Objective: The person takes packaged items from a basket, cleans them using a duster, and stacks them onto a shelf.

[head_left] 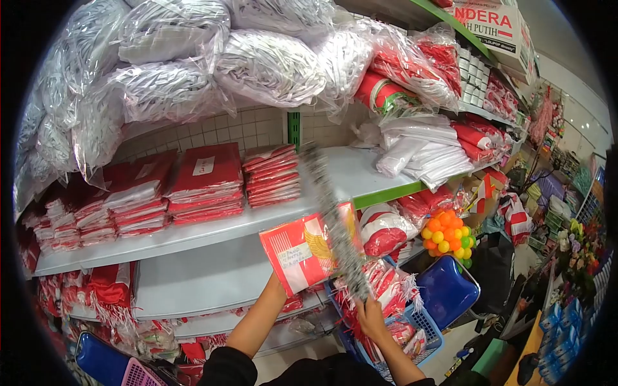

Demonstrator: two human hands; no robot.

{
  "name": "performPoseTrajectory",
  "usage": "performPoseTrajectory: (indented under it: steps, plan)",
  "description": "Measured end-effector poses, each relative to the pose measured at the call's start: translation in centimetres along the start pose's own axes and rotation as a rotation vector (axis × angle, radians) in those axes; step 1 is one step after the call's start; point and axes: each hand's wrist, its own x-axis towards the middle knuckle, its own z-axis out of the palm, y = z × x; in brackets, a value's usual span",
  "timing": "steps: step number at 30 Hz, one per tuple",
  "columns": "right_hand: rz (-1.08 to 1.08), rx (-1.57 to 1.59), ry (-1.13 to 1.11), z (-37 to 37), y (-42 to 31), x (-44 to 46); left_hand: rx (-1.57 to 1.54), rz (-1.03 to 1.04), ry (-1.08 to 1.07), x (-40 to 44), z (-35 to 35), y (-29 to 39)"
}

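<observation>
A flat plastic-wrapped packet (302,249), red and white with a gold emblem and a handwritten white label, is held up in front of the shelf by my left hand (279,284). Most of that hand's fingers are hidden behind the packet. My right hand (368,316) is closed round the lower end of a long, grey, fluffy duster (336,222). The duster is smeared by motion and slants up and left across the packet's right side. Left of the duster, stacks of folded red-and-white cloth packs (206,177) sit on the grey shelf (212,233).
Plastic bags of white strips (270,67) overhang the shelf from above. White plastic-wrapped bundles (421,148) lie at its right. Below are a blue basket (425,331) of red-and-white goods, a blue-seated chair (449,289) and an orange-and-yellow ball cluster (446,235).
</observation>
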Motion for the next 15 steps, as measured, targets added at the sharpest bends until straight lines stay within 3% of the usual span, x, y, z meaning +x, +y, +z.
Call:
performPoseTrajectory:
  steps: [2, 4, 5, 6, 8, 11, 15]
  plan:
    - [-0.103, -0.070, -0.116, -0.5, 0.5, -0.3, 0.142, -0.028, -0.010, -0.4, 0.9, 0.3]
    - [-0.224, -0.179, -0.126, -1.4, 1.4, 0.0, 0.085, -0.017, -0.004, -0.2, 1.0, 0.6]
    - [-0.153, -0.184, -0.038, -1.6, 1.9, 0.5, -0.120, 0.000, -0.022, -0.5, 0.8, 0.5]
    - [-0.062, -0.068, 0.031, -1.6, 2.5, 1.3, -0.325, 0.013, -0.043, -0.7, 0.7, 0.4]
    - [0.118, 0.161, 0.169, -1.7, 3.7, 3.4, -0.358, 0.026, -0.038, -0.1, 0.4, 0.6]
    - [0.315, 1.129, -0.019, -1.8, 4.9, 5.5, -0.238, 0.046, 0.013, 1.1, -0.4, 0.5]
    - [0.239, 1.491, -0.143, -3.2, 0.9, 6.8, -0.171, 0.028, 0.057, 1.2, -0.4, -0.6]
